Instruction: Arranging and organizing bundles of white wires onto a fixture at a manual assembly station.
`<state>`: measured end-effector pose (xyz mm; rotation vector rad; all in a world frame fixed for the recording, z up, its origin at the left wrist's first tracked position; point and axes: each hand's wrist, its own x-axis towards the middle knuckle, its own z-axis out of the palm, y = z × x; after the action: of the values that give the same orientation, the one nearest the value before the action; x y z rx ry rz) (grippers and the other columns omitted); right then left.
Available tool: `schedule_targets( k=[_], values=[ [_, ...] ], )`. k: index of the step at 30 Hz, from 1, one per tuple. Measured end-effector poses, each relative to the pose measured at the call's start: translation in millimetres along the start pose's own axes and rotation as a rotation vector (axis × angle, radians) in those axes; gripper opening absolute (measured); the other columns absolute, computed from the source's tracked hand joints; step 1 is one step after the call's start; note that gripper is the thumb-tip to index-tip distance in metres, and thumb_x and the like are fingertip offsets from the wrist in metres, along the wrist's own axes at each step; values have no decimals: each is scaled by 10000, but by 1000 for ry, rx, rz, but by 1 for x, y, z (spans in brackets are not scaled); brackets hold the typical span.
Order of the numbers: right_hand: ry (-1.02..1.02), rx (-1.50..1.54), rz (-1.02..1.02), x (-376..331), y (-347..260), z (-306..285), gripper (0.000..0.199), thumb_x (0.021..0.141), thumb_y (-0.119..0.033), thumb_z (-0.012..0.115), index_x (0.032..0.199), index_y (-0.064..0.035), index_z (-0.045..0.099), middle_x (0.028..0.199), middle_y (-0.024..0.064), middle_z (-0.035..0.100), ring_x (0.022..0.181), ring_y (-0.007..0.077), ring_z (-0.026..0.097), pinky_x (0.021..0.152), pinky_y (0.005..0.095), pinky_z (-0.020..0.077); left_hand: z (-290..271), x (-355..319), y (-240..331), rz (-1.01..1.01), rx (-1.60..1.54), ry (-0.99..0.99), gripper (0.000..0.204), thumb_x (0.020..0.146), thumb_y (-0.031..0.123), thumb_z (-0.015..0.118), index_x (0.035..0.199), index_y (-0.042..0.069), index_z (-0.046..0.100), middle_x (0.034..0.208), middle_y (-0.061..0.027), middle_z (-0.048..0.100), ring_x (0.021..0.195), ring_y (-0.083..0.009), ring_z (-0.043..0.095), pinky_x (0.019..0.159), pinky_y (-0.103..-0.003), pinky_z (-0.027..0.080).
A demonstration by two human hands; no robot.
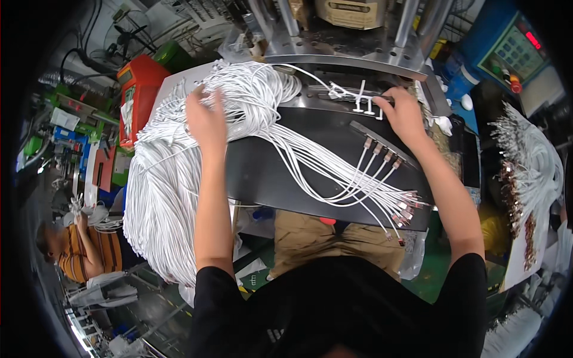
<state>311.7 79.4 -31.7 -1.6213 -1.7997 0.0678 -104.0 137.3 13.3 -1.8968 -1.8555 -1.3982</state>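
Observation:
My left hand is raised over a large heap of white cables, its fingers apart and slightly blurred, with nothing visible between them. On the right, my right hand pinches the right end of a branched white plastic runner at the press's metal mold. Its fingertips partly hide that end. Nearer to me, a slotted metal bar holds several cable ends by their plugs. More loose plugs lie bunched at the black table's right front edge.
Metal press columns rise behind the mold. A blue control box stands at far right, and an orange bin at left. More cables hang on the right. Another person in a striped shirt sits far left.

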Motion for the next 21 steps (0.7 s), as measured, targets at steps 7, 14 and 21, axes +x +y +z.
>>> schedule_targets(
  k=[7,14,21],
  values=[
    [-35,-66,-102,-16,9,-3,301,883,-304,726,864,-8,678,836,156,644,856,351,608,766,433,480,64,32,29,193,22,-40,468,827,372,761,1146,45,664,1119,-159,685,1059,-349,635,881,-445,506],
    [5,-84,-17,-30,18,-23,281,880,-278,729,852,-5,670,834,143,643,877,346,608,769,431,479,31,95,-148,-205,423,-215,568,861,569,666,1134,72,708,1085,-176,723,1028,-388,676,890,-460,515],
    [40,-215,-32,-52,16,-44,257,872,-238,729,1030,-40,686,950,141,633,957,336,594,820,418,477,17,18,-16,41,80,-103,355,1001,313,589,825,9,639,722,-151,615,667,-329,594,626,-450,446]
  ],
)
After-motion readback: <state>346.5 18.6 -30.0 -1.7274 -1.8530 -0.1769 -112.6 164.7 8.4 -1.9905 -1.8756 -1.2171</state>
